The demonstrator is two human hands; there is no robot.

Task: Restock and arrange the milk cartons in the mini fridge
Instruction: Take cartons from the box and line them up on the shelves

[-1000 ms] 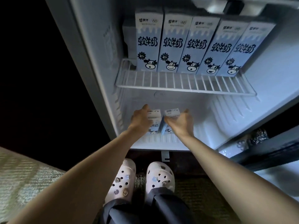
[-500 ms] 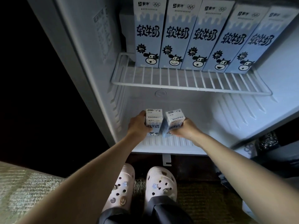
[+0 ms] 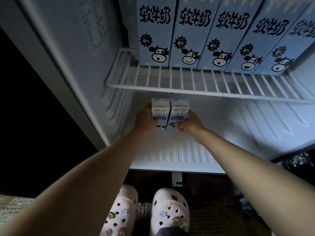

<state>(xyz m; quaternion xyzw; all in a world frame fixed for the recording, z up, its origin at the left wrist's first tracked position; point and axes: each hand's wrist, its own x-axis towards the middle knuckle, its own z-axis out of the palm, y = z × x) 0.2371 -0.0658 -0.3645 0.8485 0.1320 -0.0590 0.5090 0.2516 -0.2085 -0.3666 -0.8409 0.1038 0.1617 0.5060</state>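
Note:
Two small blue-and-white milk cartons stand upright side by side in the lower compartment of the open mini fridge [image 3: 170, 155]. My left hand [image 3: 144, 120] grips the left carton [image 3: 160, 113] from its left side. My right hand [image 3: 189, 122] grips the right carton [image 3: 179, 113] from its right side and lower front. The two cartons touch each other. Above them, several tall milk cartons [image 3: 187, 36] with cow faces stand in a row on the white wire shelf [image 3: 187, 82].
The fridge's left inner wall [image 3: 71, 53] is close to my left hand. The lower compartment has a ribbed white floor, open to the right of the cartons. My feet in white clogs [image 3: 144, 212] stand on a rug just below the fridge's front edge.
Both hands have moved the two small cartons deeper into the lower compartment and squared them up together. The camera has moved closer to the fridge.

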